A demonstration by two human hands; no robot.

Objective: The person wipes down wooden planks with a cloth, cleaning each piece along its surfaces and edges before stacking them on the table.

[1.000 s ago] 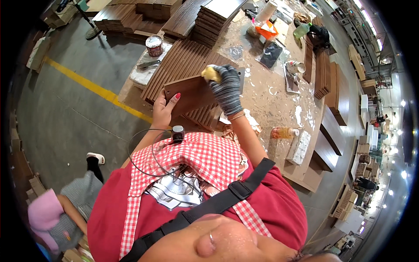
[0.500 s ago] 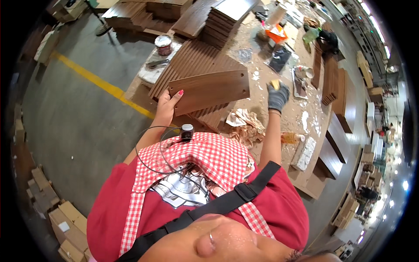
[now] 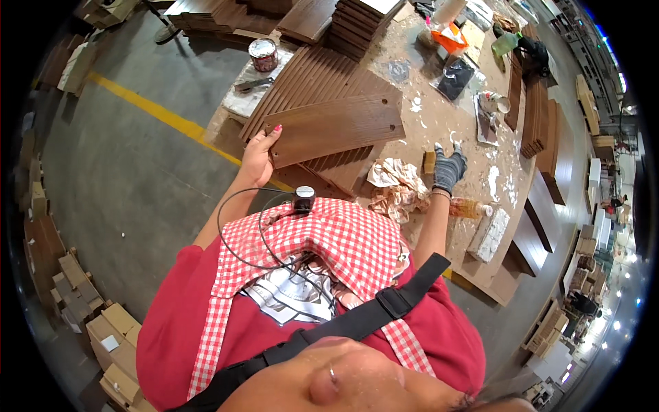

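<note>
Board point(image 3: 333, 130) being gripped by left hand point(image 3: 257, 156) over stack point(image 3: 312, 79).
Right of the stack: amber liquid point(image 3: 458, 207) being held in a bottle point(image 3: 473, 209), sponge point(image 3: 430, 162) no longer being gripped by the spread right hand point(image 3: 449, 170).

1 upright, unmirrored view comes from the left of 2 fisheye cameras worn on the person's head. It faces steeply down, with the apron point(image 3: 336, 233) close below and the left hand point(image 3: 258, 152), right hand point(image 3: 449, 170) and surface point(image 3: 429, 127) a little farther off. Its wide field also takes in floor point(image 3: 158, 213) at left and distant hall point(image 3: 618, 275) at right.
</note>
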